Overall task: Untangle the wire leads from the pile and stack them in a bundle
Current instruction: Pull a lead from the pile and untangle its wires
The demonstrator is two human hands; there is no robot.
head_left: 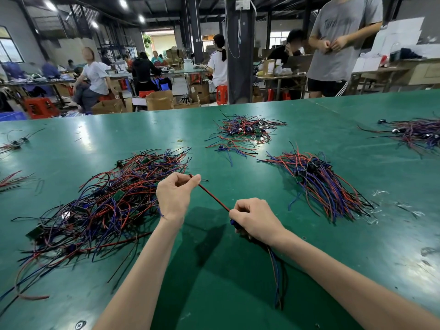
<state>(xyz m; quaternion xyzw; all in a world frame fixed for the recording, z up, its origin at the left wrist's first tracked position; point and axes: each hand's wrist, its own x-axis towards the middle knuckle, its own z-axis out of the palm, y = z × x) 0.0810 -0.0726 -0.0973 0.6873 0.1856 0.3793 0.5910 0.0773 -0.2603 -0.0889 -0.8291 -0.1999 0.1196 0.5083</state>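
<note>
Not much to read around here. The only lettering is on the grey T-shirt [340,27] of the person standing past the far side of the table [214,277], and it's too smeared to make out. There's also a small round mark [80,325] on the tabletop near the front edge, which I can't read either.

The left hand [175,196] pinches the tip of a red-and-black lead [213,196] between thumb and forefinger. The right hand [252,217] is curled tight around the same lead further down, so it runs taut and slanted between the two, lifted off the green surface. A blue bit [234,223] pokes out under the right fist, but whether it's a connector I can't tell, since the fingers cover it. The loose strands [277,282] of the lead drop from under that wrist and trail toward the near edge.

The tangled pile [107,206] sprawls just left of the left hand, red, blue and black with little green boards buried in it. The bundle [319,184] lies well off to the right, its strands roughly combed one way. A smaller heap [242,132] sits further back with a yellow rubber band [180,140] near it. Another heap [416,134] is cut off by the right edge, and a few stray wires [13,144] are clipped by the left.
</note>
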